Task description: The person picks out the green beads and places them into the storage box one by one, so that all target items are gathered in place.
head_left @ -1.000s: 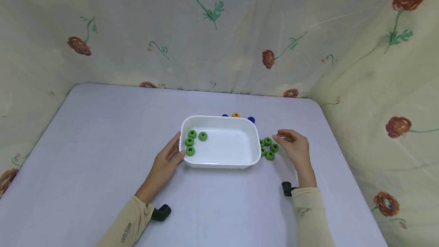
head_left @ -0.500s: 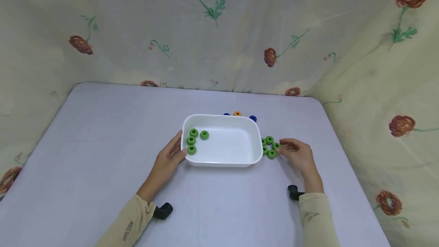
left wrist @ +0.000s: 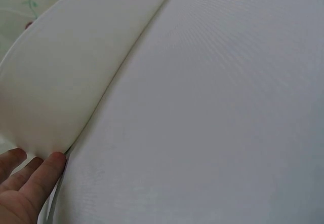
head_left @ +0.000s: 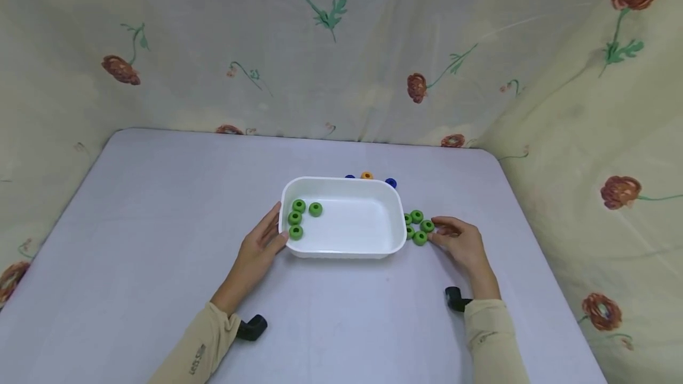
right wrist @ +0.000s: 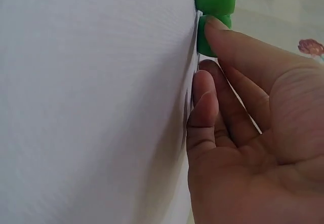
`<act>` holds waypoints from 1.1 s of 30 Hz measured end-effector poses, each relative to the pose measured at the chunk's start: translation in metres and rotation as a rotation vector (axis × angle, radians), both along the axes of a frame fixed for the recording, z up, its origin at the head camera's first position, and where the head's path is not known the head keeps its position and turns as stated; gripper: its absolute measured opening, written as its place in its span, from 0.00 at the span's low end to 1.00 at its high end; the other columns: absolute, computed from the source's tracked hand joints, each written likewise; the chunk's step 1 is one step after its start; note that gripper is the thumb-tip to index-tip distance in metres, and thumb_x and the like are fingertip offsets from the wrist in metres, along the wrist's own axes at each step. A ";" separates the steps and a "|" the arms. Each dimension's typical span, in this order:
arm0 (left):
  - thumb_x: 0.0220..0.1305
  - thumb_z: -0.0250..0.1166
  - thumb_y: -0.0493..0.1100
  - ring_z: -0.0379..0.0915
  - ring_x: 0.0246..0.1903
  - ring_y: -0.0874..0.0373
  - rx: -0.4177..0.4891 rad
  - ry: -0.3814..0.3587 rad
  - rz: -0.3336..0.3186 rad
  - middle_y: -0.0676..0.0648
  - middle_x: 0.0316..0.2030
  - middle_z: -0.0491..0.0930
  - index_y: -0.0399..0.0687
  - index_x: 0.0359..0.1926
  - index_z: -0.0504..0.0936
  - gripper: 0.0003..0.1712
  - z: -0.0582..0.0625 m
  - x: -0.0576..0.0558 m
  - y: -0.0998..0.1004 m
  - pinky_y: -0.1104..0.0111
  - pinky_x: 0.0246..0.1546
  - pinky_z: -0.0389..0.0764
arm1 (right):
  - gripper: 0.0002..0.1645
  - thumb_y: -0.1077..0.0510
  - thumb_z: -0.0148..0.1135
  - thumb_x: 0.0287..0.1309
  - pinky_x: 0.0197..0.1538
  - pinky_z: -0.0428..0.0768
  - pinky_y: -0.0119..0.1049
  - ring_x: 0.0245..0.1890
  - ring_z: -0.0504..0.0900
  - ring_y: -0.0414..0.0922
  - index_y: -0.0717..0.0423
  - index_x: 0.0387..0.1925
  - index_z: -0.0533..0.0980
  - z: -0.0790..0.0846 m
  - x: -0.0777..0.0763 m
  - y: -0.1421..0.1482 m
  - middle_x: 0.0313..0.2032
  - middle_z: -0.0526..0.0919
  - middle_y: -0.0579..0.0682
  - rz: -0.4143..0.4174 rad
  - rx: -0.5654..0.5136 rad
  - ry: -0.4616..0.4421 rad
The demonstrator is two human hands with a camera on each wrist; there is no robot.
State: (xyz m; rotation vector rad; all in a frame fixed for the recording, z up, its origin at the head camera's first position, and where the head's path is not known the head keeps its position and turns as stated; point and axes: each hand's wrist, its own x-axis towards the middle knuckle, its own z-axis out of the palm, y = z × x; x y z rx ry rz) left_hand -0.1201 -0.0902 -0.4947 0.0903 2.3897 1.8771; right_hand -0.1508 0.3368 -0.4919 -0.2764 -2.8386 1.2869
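A white plastic tray (head_left: 347, 253) holds several green beads (head_left: 299, 206) at its left end. My left hand (head_left: 258, 253) grips that end, with the thumb by the near corner and the fingers along the outer wall. In the left wrist view, fingertips (left wrist: 56, 158) touch this wall. Just past the tray's right end lies a cluster of loose green beads (head_left: 417, 216). My right hand (head_left: 463, 245) pinches the rightmost green bead (head_left: 427, 226) of the cluster. The right wrist view has its thumb against a green bead (right wrist: 205, 41); the fingertips behind it are partly hidden.
Behind the tray's far rim are an orange bead (head_left: 367, 175) and two blue beads (head_left: 391, 182), one partly hidden. All stand on a white-covered table (head_left: 341, 313). A flowered cloth (head_left: 363, 52) hangs behind and beside the table.
My right hand has come down and toward me, from above the green cluster onto its rightmost bead. The left hand and the tray stay in place; the head view shifts slightly.
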 end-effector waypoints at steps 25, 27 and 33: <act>0.73 0.60 0.47 0.62 0.74 0.51 0.056 -0.027 -0.013 0.52 0.77 0.59 0.68 0.78 0.56 0.37 -0.003 -0.001 -0.004 0.57 0.73 0.69 | 0.27 0.51 0.71 0.59 0.41 0.78 0.21 0.43 0.78 0.37 0.54 0.59 0.79 0.000 -0.001 -0.008 0.52 0.85 0.58 -0.087 0.016 -0.073; 0.73 0.60 0.48 0.62 0.75 0.51 0.058 -0.026 -0.020 0.52 0.77 0.59 0.69 0.78 0.55 0.37 -0.004 -0.002 -0.004 0.57 0.73 0.70 | 0.28 0.50 0.71 0.60 0.40 0.79 0.21 0.43 0.78 0.36 0.54 0.60 0.79 0.004 0.000 -0.010 0.54 0.84 0.58 -0.101 0.016 -0.083; 0.73 0.59 0.48 0.61 0.75 0.52 0.055 -0.019 -0.019 0.53 0.77 0.58 0.69 0.78 0.55 0.37 -0.002 -0.002 -0.005 0.59 0.73 0.69 | 0.26 0.50 0.71 0.59 0.36 0.80 0.22 0.38 0.78 0.31 0.54 0.58 0.80 0.021 -0.001 -0.020 0.54 0.83 0.56 -0.125 -0.008 -0.012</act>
